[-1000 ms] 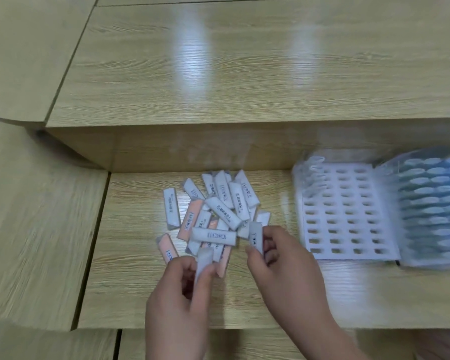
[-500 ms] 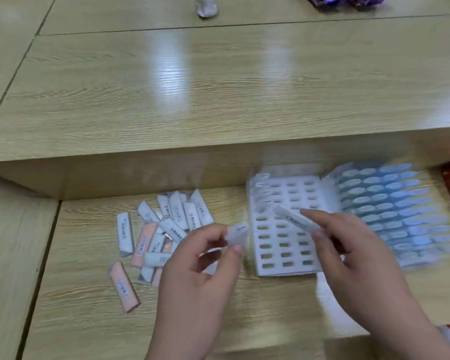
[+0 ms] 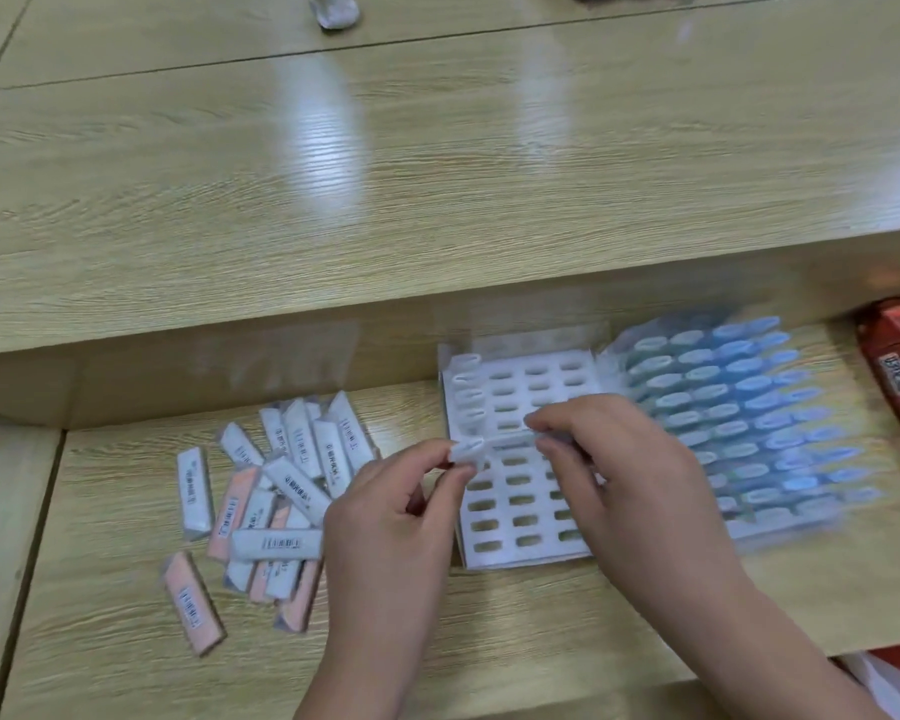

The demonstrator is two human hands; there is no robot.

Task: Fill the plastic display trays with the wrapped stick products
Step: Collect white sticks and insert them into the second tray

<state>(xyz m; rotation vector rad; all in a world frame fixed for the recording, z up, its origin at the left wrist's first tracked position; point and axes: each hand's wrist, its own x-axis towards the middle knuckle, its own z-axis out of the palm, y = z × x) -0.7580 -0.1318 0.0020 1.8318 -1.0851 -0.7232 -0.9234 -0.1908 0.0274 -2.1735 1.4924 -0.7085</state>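
Sticks (image 3: 510, 440) pinched in left fingers (image 3: 458, 472), right fingers (image 3: 549, 422).

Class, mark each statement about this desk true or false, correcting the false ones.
The pile of loose sticks lies left of the white tray. True.
The white tray is full. False: most slots are empty.
The left hand pinches a white stick. True.
The blue-filled tray sits right of the white tray. True.
Every loose stick is white. False: some are pink.
The pile touches the blue-filled tray. False: the white tray lies between them.
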